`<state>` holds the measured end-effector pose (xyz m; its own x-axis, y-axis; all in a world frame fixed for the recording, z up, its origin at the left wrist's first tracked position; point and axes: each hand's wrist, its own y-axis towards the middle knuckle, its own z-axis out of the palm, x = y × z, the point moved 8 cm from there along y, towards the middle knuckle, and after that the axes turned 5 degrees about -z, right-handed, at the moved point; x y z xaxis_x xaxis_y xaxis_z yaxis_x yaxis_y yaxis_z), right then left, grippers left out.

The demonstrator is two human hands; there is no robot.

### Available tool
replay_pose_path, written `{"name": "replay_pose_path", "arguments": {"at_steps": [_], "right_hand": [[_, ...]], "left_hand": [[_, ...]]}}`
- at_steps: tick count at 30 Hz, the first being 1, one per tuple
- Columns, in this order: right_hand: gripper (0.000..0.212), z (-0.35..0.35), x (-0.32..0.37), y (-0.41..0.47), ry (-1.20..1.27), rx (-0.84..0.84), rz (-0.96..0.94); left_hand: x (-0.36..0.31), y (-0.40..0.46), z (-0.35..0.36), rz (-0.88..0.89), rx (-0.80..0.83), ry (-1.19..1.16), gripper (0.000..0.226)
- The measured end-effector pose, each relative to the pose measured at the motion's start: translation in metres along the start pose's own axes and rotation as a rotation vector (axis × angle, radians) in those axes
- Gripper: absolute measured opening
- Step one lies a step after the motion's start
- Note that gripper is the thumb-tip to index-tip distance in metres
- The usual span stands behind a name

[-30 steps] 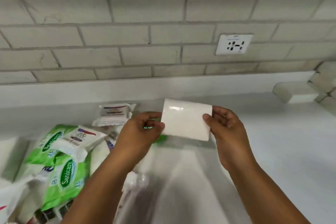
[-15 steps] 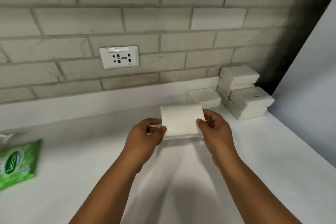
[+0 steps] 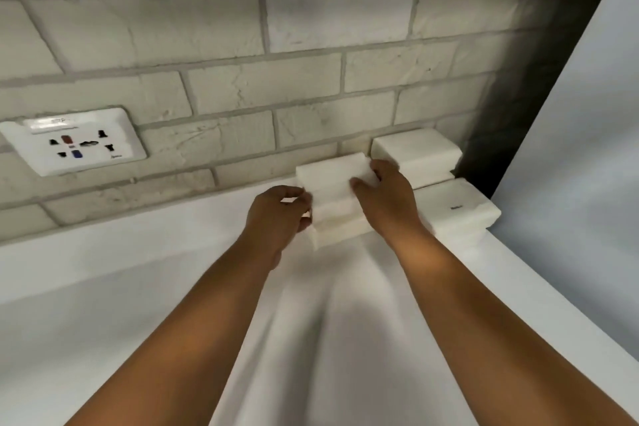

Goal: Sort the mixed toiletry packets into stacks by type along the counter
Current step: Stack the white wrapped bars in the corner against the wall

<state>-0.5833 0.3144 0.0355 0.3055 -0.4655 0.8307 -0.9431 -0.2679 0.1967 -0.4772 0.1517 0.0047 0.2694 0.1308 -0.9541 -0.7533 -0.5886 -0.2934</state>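
A plain white packet (image 3: 332, 171) lies on top of a low stack of like white packets (image 3: 340, 226) at the back of the white counter (image 3: 138, 287), against the wall. My left hand (image 3: 278, 218) pinches the packet's left edge. My right hand (image 3: 383, 194) grips its right side, thumb on top. Two more stacks of white packets stand to the right: one by the wall (image 3: 415, 156), one nearer the counter's end (image 3: 456, 209).
A white wall socket (image 3: 74, 142) sits on the brick wall at the left. A dark corner strip (image 3: 539, 79) and a pale side wall (image 3: 587, 149) close the counter at the right.
Both hands carried the white packet away from the mixed pile, to the right and back, and set it on the low stack by the wall. The green packets have left the view.
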Motion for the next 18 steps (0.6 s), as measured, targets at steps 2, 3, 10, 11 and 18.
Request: {"name": "replay_pose_path", "arguments": {"at_steps": [2,3,10,11,18], "right_hand": [[0.054,0.006,-0.007,0.009,-0.038,0.015,0.006],[0.055,0.008,-0.009,0.011,-0.057,0.021,0.007],[0.052,0.014,-0.018,0.013,-0.211,0.054,-0.008],[0.051,0.014,-0.018,0.012,-0.228,0.055,-0.014],[0.039,0.023,-0.011,0.008,-0.328,0.061,-0.088]], "left_hand": [[0.003,0.009,0.003,-0.014,-0.004,0.007,0.01],[0.005,0.012,0.004,-0.018,-0.006,0.018,0.008],[0.019,0.021,0.009,-0.006,0.0,0.089,0.009],[0.02,0.021,0.009,-0.003,-0.004,0.094,0.009],[0.018,0.018,0.008,-0.004,0.008,0.17,0.027]]}}
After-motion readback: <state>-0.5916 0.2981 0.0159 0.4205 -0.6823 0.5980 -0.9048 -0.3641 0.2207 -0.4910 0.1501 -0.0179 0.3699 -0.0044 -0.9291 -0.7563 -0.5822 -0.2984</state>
